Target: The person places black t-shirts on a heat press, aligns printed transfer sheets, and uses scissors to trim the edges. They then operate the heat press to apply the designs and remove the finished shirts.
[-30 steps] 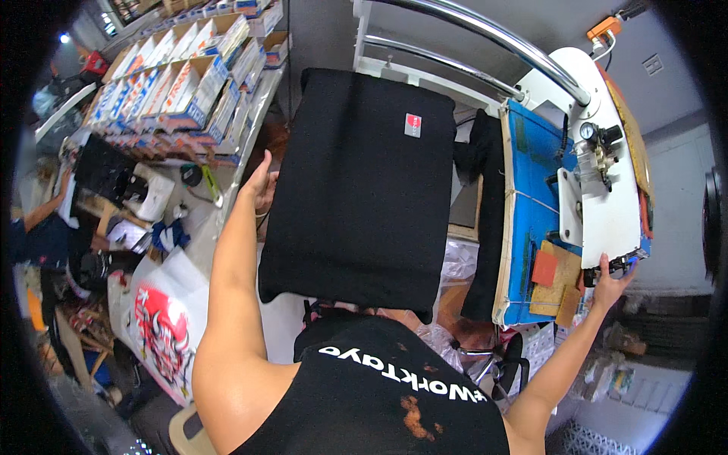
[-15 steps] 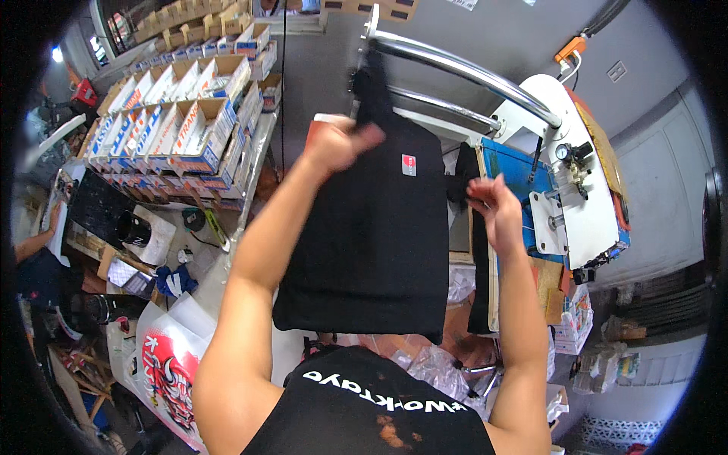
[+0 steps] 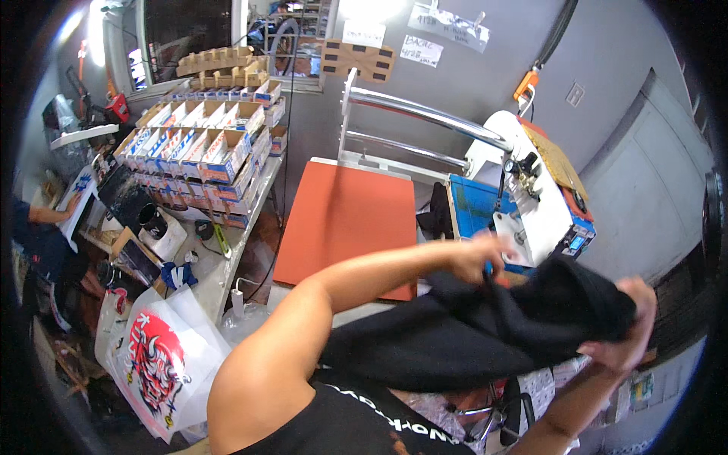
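Note:
A black shirt point(image 3: 455, 330) hangs bunched and stretched in front of my body toward the lower right. At its far right end, my right hand point(image 3: 633, 322) is closed round the cloth. My left hand point(image 3: 481, 256) reaches across to the right and pinches the upper edge of the shirt; it is a little blurred. A small blue spot shows just under its fingers, too small to name. Behind the shirt lies the bare orange-red pad point(image 3: 349, 220) of a heat press, with part of its near edge hidden by my left arm. The printed patch is not visible now.
Right of the pad stand a blue platen point(image 3: 469, 205) and the white press head point(image 3: 557, 220). Chrome rails point(image 3: 425, 114) cross behind. Boxes of film sheets point(image 3: 186, 155) fill the left bench. A printed transfer sheet point(image 3: 155, 356) lies nearer. A person's arm point(image 3: 51, 214) shows far left.
The black shirt has come off the press pad and moved right and toward me, uncovering the orange-red surface. Both hands have swung right with it, and the view has shifted.

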A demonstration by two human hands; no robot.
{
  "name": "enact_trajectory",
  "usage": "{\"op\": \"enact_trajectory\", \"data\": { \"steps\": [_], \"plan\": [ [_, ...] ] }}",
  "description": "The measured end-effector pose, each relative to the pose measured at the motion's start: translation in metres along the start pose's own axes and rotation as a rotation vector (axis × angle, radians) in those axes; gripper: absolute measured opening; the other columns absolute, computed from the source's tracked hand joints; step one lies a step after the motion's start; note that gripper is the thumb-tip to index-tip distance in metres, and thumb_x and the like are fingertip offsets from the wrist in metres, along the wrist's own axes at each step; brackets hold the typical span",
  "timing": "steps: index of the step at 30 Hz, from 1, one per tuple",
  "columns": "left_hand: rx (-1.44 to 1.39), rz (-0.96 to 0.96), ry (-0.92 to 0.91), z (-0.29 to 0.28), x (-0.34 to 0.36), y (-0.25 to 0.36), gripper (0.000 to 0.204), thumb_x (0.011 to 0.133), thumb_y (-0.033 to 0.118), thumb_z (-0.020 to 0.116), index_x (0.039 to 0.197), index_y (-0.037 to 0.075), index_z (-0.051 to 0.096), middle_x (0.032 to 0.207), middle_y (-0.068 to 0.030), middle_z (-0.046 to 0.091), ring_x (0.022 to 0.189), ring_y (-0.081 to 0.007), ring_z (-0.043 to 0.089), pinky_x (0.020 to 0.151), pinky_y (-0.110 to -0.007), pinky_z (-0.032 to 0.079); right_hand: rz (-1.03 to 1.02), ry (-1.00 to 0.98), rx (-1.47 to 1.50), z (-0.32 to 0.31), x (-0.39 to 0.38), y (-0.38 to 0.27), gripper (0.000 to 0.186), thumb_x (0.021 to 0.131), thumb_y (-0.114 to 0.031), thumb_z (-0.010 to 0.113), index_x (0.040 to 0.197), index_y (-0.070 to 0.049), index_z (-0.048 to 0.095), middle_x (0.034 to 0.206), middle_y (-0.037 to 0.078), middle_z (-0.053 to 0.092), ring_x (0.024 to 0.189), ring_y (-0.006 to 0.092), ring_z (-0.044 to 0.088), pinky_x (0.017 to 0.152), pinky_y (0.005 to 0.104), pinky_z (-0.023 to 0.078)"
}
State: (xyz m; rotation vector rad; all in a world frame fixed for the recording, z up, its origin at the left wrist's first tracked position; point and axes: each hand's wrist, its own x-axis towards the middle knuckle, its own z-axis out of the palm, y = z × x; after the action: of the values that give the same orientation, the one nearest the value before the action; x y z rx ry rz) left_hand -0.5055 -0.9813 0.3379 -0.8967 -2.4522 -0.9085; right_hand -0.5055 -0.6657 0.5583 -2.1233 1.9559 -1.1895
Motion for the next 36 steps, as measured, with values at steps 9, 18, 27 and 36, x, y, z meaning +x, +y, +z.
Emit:
{"op": "enact_trajectory", "data": {
  "steps": [9, 18, 27, 36],
  "plan": [
    [-0.284, -0.366, 0.058, 0.034, -0.121, 0.093, 0.035, 0.079, 0.018, 0.077, 0.07, 0.002, 0.048, 0.06, -0.0077, 0.043, 0.058, -0.0175, 0.046, 0.055, -0.039, 0.039, 0.597, 0.288, -0.625, 0.001, -0.178, 0.018, 0.047, 0.066, 0.001, 0.073, 0.112, 0.001, 0.059, 0.098, 0.016, 0.061, 0.098, 0.0336, 0.06, 0.092, 0.0388, 0.045],
    [0.392, -0.891, 0.184, 0.0, -0.267, 0.206, 0.039, 0.071, 0.019, 0.085, 0.075, 0.004, 0.048, 0.073, -0.0122, 0.055, 0.07, -0.0366, 0.057, 0.063, -0.044, 0.045, 0.662, 0.277, -0.141, 0.203, -0.215, 0.127, 0.023, 0.083, 0.007, 0.055, 0.101, 0.004, 0.069, 0.091, 0.019, 0.071, 0.087, 0.0315, 0.07, 0.082, 0.0386, 0.053],
    [0.167, -1.037, 0.385, -0.038, -0.365, 0.225, 0.028, 0.068, 0.0, 0.083, 0.093, 0.002, 0.07, 0.085, -0.0126, 0.066, 0.084, -0.032, 0.066, 0.074, -0.039, 0.053, 0.795, 0.117, -0.13, 0.252, -0.153, 0.156, 0.027, 0.067, 0.009, 0.055, 0.087, 0.002, 0.071, 0.081, 0.014, 0.067, 0.074, 0.0277, 0.064, 0.072, 0.0362, 0.051],
    [-0.245, -1.28, 0.566, -0.085, -0.441, 0.188, 0.018, 0.078, -0.011, 0.062, 0.091, -0.003, 0.072, 0.087, -0.0125, 0.07, 0.083, -0.0272, 0.069, 0.076, -0.035, 0.054, 1.04, 0.026, 0.196, 0.249, -0.077, 0.148, 0.034, 0.076, 0.011, 0.054, 0.102, 0.003, 0.075, 0.103, 0.012, 0.075, 0.092, 0.019, 0.07, 0.086, 0.0302, 0.053]
  ]
}}
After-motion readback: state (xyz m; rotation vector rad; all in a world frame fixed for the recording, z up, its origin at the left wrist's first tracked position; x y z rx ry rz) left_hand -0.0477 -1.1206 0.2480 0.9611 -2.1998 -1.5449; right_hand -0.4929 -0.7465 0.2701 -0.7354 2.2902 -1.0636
